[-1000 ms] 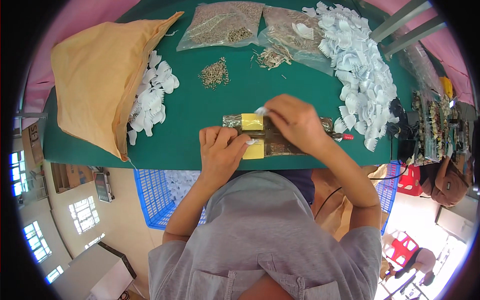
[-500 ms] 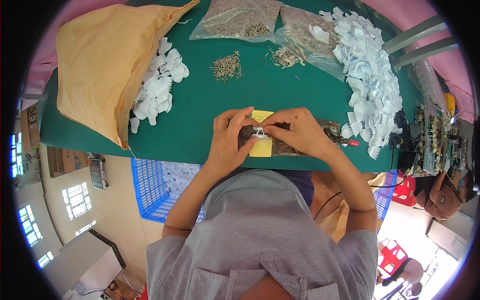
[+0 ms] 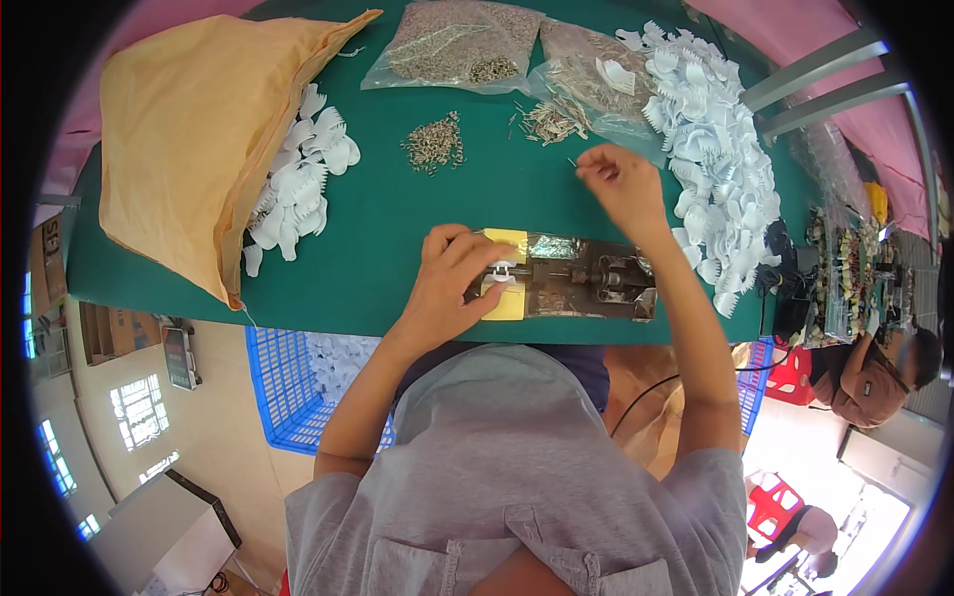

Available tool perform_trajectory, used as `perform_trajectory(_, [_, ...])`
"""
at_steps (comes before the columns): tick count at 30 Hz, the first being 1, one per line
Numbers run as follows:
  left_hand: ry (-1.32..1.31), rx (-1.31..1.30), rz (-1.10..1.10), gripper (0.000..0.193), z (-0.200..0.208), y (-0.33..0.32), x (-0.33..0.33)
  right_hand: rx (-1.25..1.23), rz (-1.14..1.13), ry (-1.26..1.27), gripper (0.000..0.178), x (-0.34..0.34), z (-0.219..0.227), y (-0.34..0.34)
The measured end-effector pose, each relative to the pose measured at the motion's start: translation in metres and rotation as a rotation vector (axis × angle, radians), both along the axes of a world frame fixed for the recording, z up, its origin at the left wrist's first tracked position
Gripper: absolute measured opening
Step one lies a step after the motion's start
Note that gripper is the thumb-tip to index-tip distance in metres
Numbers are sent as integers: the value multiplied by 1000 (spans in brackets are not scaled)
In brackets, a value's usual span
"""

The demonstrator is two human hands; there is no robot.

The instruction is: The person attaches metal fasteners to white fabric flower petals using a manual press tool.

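Note:
My left hand (image 3: 449, 283) has its thumb and fingers closed round a small white plastic piece (image 3: 502, 271) at the left end of a dark metal fixture (image 3: 581, 280). Yellow plates (image 3: 508, 304) lie at that end, beside my fingertips. Farther off to the right, my right hand (image 3: 624, 191) is raised over the table with a thin metal pin (image 3: 572, 161) pinched between thumb and fingertips. Just beyond it lies a loose pile of thin pins (image 3: 555, 122). A heap of tiny metal parts, perhaps springs (image 3: 434, 144), sits farther left.
White toothed plastic pieces (image 3: 711, 149) are heaped along the right. More white pieces (image 3: 298, 189) spill from a large tan sack (image 3: 184, 149) at left. Clear bags of small parts (image 3: 457, 45) lie at the back. Below the table edge stands a blue basket (image 3: 283, 387).
My right hand has left the fixture and moved up and right toward the pin pile, now pinching a pin. My left hand stays at the white piece. The fixture's right part is uncovered.

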State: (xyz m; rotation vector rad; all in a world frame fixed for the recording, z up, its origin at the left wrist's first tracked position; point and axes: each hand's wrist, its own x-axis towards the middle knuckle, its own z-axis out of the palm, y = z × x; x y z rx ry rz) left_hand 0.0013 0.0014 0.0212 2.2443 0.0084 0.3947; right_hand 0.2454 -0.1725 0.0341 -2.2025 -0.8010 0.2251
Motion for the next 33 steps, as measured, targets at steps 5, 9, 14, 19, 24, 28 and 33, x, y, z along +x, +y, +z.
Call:
perform_trajectory(5, [43, -8, -52, 35, -4, 8, 4, -365, -6, -18, 15, 24, -5, 21])
perform_trajectory(9, [28, -93, -69, 33, 0, 6, 8, -461, 67, -103, 16, 23, -12, 30])
perform_trajectory(14, [9, -141, -43, 31, -6, 5, 9, -373, 178, -136, 18, 17, -15, 24])
perform_trajectory(19, [-43, -82, -18, 31, -8, 5, 9, 26, 272, 258, 13, -50, 39, 9])
perform_trajectory(24, [-35, -35, -21, 32, -4, 9, 8, 91, 427, 28, 17, -93, 44, -3])
perform_trajectory(28, [1, -103, -15, 32, -11, 9, 8, 98, 455, -132, 20, -104, 40, -1])
perform_trajectory(33, [-22, -147, 13, 30, -15, 7, 8, 49, 476, -240, 21, -104, 41, 1])
